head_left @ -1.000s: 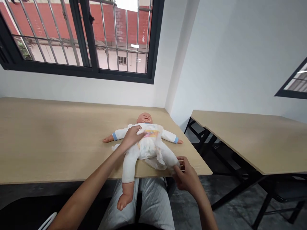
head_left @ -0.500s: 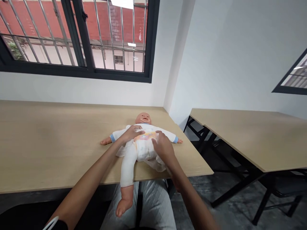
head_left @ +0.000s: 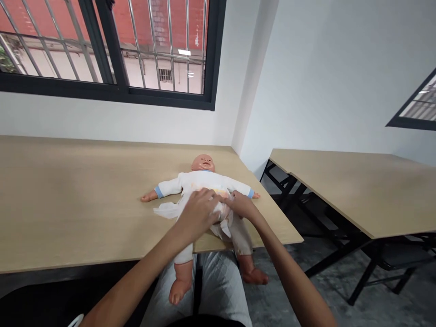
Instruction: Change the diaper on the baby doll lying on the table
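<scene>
Baby doll (head_left: pixel 203 181) on 1 table (head_left: pixel 68 204), left hand (head_left: pixel 197 215), right hand (head_left: pixel 241 204), fingers closed on 1 diaper (head_left: pixel 225 223)

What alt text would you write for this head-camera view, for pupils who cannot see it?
Left hand and right hand press on the white disposable diaper of a baby doll in a white bodysuit, which lies on its back on a light wooden table, legs hanging over the edge, beneath a barred window.
</scene>
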`<state>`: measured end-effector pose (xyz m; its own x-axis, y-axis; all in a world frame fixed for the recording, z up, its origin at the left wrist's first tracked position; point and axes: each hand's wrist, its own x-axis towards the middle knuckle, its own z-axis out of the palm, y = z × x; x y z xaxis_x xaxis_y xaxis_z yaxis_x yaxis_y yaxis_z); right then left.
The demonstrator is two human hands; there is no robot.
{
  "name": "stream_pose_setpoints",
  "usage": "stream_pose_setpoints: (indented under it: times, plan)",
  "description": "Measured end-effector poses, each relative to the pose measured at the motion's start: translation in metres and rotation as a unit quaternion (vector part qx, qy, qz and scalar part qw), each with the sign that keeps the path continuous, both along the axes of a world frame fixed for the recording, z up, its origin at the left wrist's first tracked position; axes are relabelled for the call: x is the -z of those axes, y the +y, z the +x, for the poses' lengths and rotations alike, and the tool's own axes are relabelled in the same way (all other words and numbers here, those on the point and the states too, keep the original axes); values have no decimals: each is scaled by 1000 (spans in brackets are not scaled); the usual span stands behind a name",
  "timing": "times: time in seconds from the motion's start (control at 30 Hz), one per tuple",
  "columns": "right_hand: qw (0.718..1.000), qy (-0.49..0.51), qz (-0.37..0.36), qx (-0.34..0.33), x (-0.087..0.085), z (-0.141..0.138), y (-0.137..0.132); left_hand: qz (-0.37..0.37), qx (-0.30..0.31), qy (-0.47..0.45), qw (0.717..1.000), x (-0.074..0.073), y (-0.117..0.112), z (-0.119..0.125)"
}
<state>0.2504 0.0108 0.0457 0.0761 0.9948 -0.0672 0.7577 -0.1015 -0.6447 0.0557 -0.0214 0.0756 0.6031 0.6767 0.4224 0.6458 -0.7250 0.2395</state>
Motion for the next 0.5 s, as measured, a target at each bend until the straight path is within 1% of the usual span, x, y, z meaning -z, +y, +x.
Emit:
stream_pose_setpoints:
  times: [0.03, 0.1, 0.23, 0.33, 0.43, 0.5]
  plan:
    - [1000, 23, -14, -13, -1, -1, 1, 9, 30, 42, 999, 2, -9, 5]
    - [995, 79, -47, -40, -3, -3, 2, 14, 52, 88, 995, 8, -17, 13]
    - [976, 191, -76, -70, -3, -6, -4, 6, 37, 138, 990, 26, -11, 20]
    - [957, 266, -77, -86, 4, -5, -9, 27, 32, 173, 984, 40, -7, 24]
    - [941, 319, -68, -92, 13, -4, -9, 53, 20, 176, 983, 52, -9, 29]
    - [931, 349, -60, -93, 18, -3, -7, 56, 19, 165, 984, 56, -9, 30]
